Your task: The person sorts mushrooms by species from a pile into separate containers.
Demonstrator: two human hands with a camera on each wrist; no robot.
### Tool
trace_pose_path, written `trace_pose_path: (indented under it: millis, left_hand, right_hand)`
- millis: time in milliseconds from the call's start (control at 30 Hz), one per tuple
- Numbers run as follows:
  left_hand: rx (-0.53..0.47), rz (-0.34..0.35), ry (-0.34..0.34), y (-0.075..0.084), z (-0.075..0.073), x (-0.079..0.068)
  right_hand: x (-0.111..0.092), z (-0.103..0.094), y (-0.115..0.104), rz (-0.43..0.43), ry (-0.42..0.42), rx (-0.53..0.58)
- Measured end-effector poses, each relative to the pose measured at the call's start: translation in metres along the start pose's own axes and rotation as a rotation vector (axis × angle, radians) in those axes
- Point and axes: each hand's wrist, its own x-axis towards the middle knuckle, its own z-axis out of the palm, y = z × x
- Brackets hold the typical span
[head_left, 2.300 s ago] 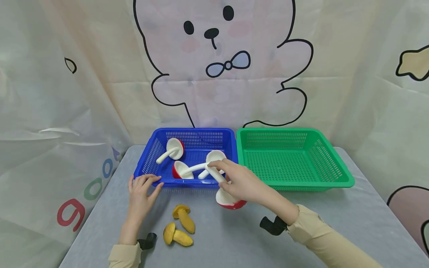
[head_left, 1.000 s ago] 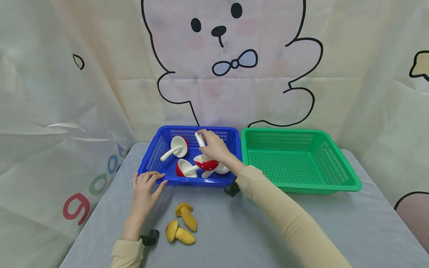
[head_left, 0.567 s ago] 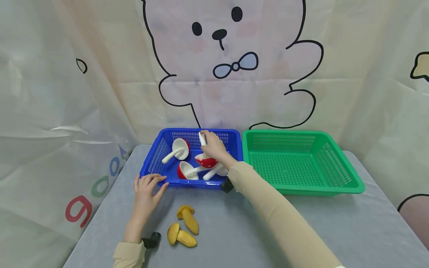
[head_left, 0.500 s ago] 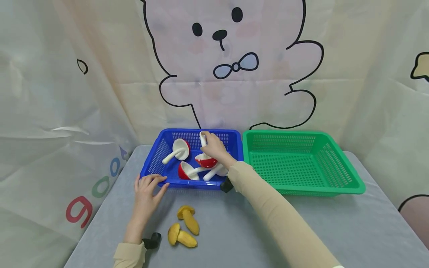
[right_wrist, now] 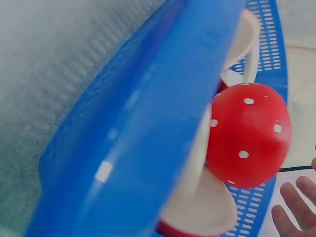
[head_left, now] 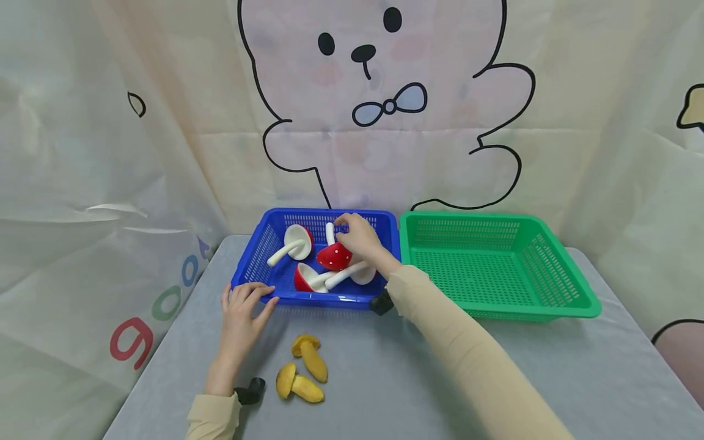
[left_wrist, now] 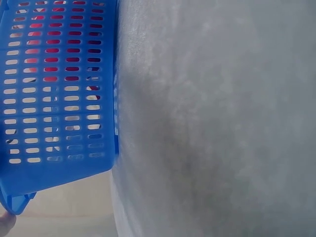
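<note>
My left hand [head_left: 241, 311] grips the front left corner of the blue basket [head_left: 341, 299]; most of it is out of the left wrist view. Inside the basket lie several toy mushrooms with white stems. One with a red, white-dotted cap [head_left: 333, 256] rests on the others, its cap toward me and its stem toward the back. My right hand [head_left: 360, 237] is just right of that stem, fingers loosely bent and holding nothing. In the right wrist view its fingers [right_wrist: 296, 207] are apart from the red cap [right_wrist: 249, 133]. Another mushroom [head_left: 297, 242] lies at the left.
A green plastic basket [head_left: 473, 275] stands right beside the blue one. Two yellow mushrooms, one upper [head_left: 311, 359] and one lower [head_left: 299, 385], lie on the grey tablecloth [head_left: 396, 391] in front. A printed curtain [head_left: 352, 165] hangs behind.
My right hand carried the red-capped mushroom from the front into the blue basket, let go of it and drew slightly right. The cap has tipped toward me. My left hand stays at the corner.
</note>
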Motion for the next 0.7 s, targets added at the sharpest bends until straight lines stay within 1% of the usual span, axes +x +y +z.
trace_pose_path:
  millis: [100, 300, 467, 600, 700]
  left_hand:
    - [0.007, -0.002, -0.011, 0.002, 0.001, 0.000]
    - [0.060, 0.007, -0.013, 0.004, -0.001, -0.002]
    - [0.114, 0.025, -0.025, 0.008, -0.003, -0.002]
    - [0.134, 0.053, -0.026, 0.012, -0.006, -0.001]
    - [0.146, 0.091, -0.026, 0.016, -0.008, 0.002]
  right_hand:
    - [-0.006, -0.009, 0.001, -0.011, -0.004, -0.008]
    - [-0.021, -0.019, 0.008, -0.040, -0.056, -0.028]
    - [-0.037, -0.027, 0.016, -0.049, -0.054, -0.036]
    - [-0.048, -0.035, 0.022, -0.071, -0.051, -0.047]
    - [-0.057, -0.042, 0.025, -0.089, -0.044, -0.059]
